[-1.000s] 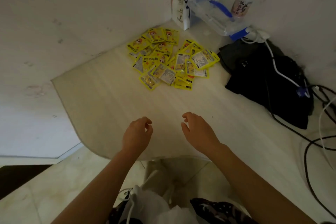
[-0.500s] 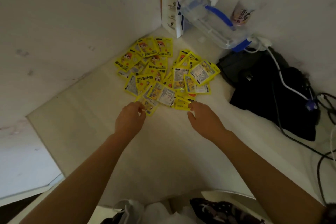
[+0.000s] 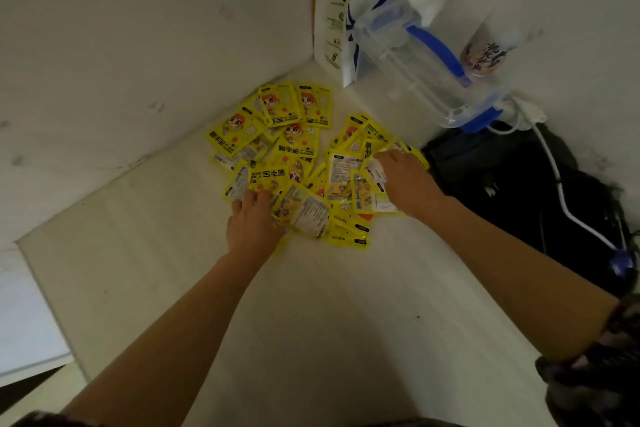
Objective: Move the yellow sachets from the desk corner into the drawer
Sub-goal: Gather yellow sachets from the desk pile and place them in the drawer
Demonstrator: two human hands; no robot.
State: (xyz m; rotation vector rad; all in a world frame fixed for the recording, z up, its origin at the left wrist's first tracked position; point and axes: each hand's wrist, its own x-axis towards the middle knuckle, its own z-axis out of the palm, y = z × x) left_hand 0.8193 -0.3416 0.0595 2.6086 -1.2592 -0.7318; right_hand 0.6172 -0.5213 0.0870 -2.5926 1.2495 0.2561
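Note:
Several yellow sachets lie in a loose pile in the corner of the pale desk, some face up and some showing their printed backs. My left hand rests on the pile's near-left edge, fingers bent onto the sachets; whether it grips any is unclear. On the pile's right side, my right hand has its fingers curled around a few sachets. No drawer is in view.
Two white walls meet behind the pile. A white paper coffee bag, a clear plastic container with blue handle and a cup stand at the back. To the right lie a black bag and a white cable.
Both hands have reached forward from the desk's front onto the pile. The right hand has moved onto the right-side sachets and curled around them, and the left now lies on the near-left ones.

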